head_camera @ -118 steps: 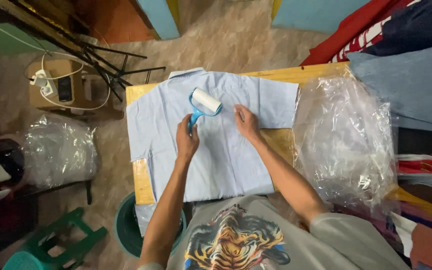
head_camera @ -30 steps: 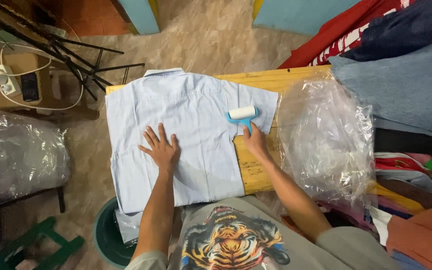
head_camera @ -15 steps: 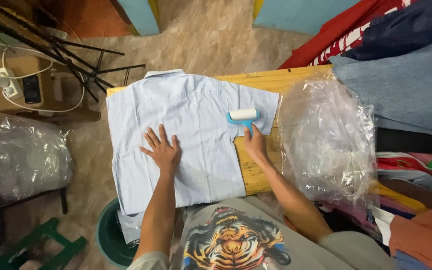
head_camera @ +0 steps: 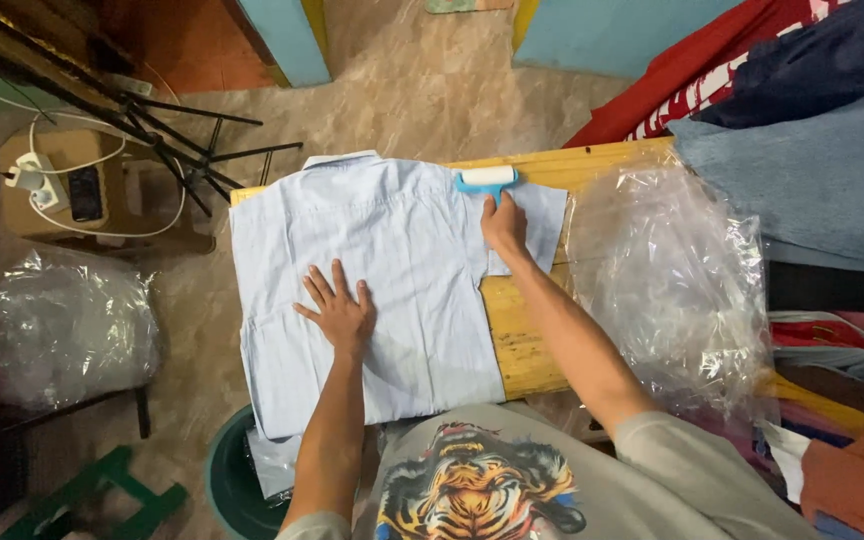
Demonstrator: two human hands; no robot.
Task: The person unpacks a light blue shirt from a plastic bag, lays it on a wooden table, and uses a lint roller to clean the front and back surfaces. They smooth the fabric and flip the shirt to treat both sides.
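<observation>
The right hand (head_camera: 504, 226) is gripping the blue handle of a lint roller (head_camera: 487, 178), its fingers closed around it, and is pressing the white roll against the far edge of a pale blue shirt (head_camera: 392, 270), by the short sleeve. The left hand (head_camera: 340, 312) is holding nothing; it is lying flat with the fingers spread on the middle of the shirt, apparently pinning the cloth so that it is not bunching or sliding under the roller.

The shirt is lying spread out and flat across a yellow wooden surface (head_camera: 517, 340), with its collar pointing away from the person and its lower part hanging over the near left edge, which is giving the roller a smooth, firm backing. Just to the right of the shirt, a heap of clear plastic bags (head_camera: 667, 280) is sitting on the same surface, within easy reach. Beyond it, folded garments (head_camera: 812, 170) in grey, navy and red are lying stacked. Another bundle of clear plastic (head_camera: 72, 325) is resting on a low stand to the left, well apart from the shirt.
</observation>
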